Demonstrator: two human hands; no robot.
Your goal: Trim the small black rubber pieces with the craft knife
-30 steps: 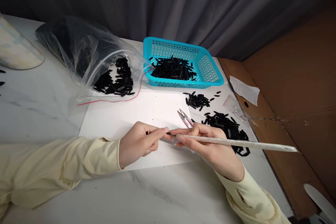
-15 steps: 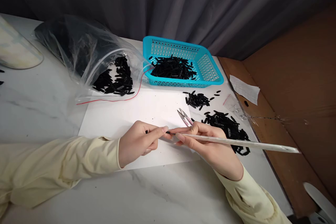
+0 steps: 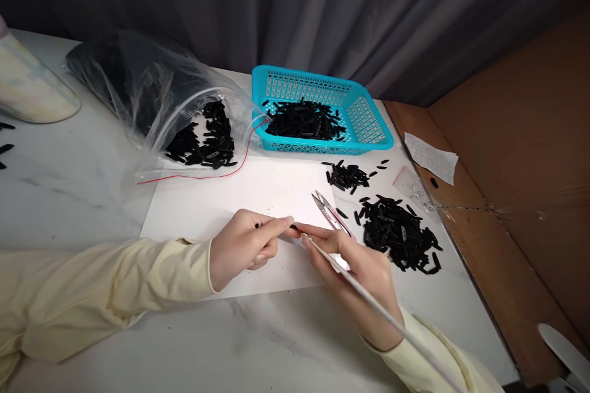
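On the paper (image 3: 239,196) — stick (image 3: 369,298) swung toward the sleeve.

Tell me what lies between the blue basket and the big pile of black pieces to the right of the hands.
In the head view, a smaller cluster of black pieces and a few strays lie on the table between the blue basket and the big pile.

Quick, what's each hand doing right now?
Left hand: closed, pinching a small black piece.
Right hand: closed, holding a long white stick.

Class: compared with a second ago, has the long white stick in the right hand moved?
Yes. The white stick has swung off the pile of black pieces, its far end now toward the person.
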